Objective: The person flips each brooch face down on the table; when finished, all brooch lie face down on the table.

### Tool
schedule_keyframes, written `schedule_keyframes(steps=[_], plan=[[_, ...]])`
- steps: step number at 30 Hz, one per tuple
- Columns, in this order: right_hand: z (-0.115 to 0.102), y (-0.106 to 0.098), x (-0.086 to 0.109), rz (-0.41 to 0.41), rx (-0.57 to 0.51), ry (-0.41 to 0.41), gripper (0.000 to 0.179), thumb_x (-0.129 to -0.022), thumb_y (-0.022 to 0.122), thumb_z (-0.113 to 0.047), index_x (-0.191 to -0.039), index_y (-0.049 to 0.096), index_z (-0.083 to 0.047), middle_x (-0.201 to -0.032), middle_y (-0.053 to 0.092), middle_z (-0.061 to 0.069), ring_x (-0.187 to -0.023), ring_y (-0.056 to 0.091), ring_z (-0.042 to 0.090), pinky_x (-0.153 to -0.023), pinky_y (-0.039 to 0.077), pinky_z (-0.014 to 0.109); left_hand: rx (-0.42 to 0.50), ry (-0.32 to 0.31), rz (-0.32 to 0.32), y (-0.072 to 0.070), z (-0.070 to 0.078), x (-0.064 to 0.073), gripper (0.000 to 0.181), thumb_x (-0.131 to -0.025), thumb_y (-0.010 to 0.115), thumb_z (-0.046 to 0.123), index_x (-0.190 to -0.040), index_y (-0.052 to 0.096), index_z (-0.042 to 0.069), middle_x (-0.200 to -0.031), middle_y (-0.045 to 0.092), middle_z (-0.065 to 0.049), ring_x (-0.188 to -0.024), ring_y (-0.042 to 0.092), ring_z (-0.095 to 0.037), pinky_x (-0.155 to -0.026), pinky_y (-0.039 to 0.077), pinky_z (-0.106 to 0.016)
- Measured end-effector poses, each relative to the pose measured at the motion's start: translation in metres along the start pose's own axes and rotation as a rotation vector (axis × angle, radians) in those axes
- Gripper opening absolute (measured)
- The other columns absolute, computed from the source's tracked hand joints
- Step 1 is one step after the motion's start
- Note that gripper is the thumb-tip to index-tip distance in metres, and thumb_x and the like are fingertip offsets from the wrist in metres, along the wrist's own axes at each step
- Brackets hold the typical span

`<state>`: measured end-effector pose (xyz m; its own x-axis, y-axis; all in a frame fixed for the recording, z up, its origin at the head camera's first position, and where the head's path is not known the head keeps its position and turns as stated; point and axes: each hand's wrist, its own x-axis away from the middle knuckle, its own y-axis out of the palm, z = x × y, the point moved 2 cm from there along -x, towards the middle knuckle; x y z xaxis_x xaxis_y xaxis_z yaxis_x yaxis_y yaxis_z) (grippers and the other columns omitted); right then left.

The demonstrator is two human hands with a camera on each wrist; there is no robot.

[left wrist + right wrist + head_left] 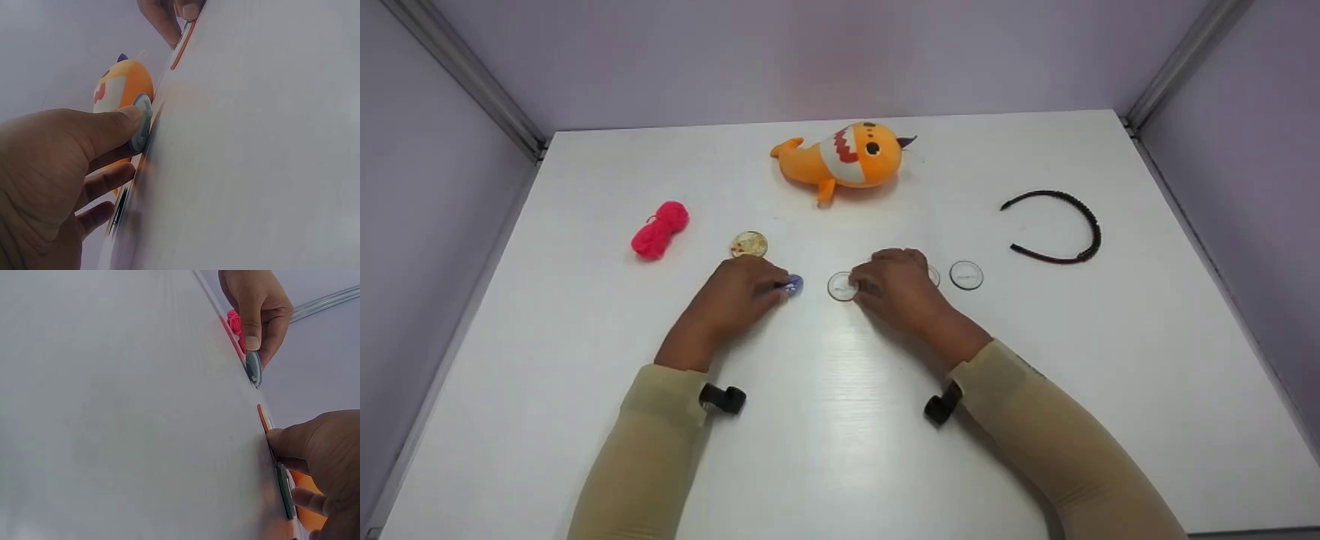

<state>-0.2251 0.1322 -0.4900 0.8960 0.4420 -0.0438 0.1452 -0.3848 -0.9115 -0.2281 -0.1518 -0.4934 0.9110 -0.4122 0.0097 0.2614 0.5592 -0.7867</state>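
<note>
Badge (794,285), blue, pinched by the left hand (741,291), was just left of the clear disc (839,287) the right hand (901,288) pinched.

A blue disc (794,285) is pinched by the left hand (737,295), a clear disc (839,286) by the right hand (901,291); an orange plush (844,159) is seen at twelve o'clock.

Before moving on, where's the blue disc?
In the head view, the left hand pinches the blue disc left of centre, near the pale disc at the right hand.
</note>
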Motion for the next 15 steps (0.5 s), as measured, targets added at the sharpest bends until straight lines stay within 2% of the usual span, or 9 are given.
schedule_keyframes(steps=[3, 10, 15], plan=[[-0.002, 0.0, -0.001, 0.01, -0.004, -0.005, 0.025, -0.1, 0.079, -0.022, -0.124, 0.079, -0.018, -0.126, 0.08, 0.001, -0.143, 0.058, 0.032, -0.122, 0.032, 0.063, -0.012, 0.001, 0.005, 0.001, 0.0, 0.0, 0.032, -0.105, 0.075, 0.023, -0.135, 0.078, 0.014, -0.131, 0.075, -0.007, -0.129, 0.065, -0.029, -0.12, 0.048, -0.051], [-0.016, 0.002, -0.002, 0.043, -0.008, -0.052, 0.032, -0.1, 0.08, -0.026, -0.131, 0.079, -0.017, -0.131, 0.079, 0.001, -0.144, 0.059, 0.031, -0.124, 0.032, 0.062, -0.039, 0.097, 0.034, 0.002, 0.004, -0.002, 0.028, -0.104, 0.074, 0.019, -0.129, 0.08, 0.009, -0.125, 0.078, -0.011, -0.123, 0.068, -0.032, -0.115, 0.05, -0.05], [-0.029, 0.004, -0.007, 0.024, -0.013, -0.064, 0.031, -0.102, 0.077, -0.03, -0.131, 0.078, -0.019, -0.132, 0.078, 0.0, -0.145, 0.057, 0.03, -0.126, 0.03, 0.062, -0.037, 0.124, 0.048, 0.003, 0.002, -0.002, 0.026, -0.104, 0.075, 0.022, -0.127, 0.081, 0.01, -0.121, 0.079, -0.009, -0.119, 0.069, -0.03, -0.113, 0.052, -0.049]])
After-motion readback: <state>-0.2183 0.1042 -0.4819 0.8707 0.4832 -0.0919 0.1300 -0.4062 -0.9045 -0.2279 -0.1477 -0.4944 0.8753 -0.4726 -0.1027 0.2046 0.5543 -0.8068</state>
